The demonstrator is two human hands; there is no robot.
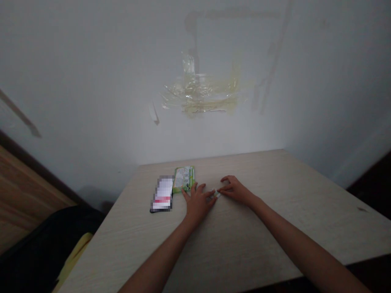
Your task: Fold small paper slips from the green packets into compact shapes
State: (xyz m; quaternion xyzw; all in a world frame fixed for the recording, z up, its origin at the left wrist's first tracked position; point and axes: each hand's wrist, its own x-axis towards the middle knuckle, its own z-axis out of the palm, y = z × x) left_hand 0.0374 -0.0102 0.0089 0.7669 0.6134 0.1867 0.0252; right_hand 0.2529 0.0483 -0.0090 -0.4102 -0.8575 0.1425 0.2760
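Observation:
A small, thin whitish piece lies between my two hands, low over the table; its kind is too small to tell. My left hand holds its near left end between thumb and index finger, while the other fingers spread toward a green box. At the piece's far right end, my right hand pinches with its fingertips. The green box, printed with white panels, lies flat just beyond my left fingers. Left of the box is a dark-edged phone with a blurred, bright screen.
The pale wooden table meets a grey wall at the back. Clear tape is stuck to the wall. Dark cloth and yellow cloth sit off the table's left edge, near a wooden panel.

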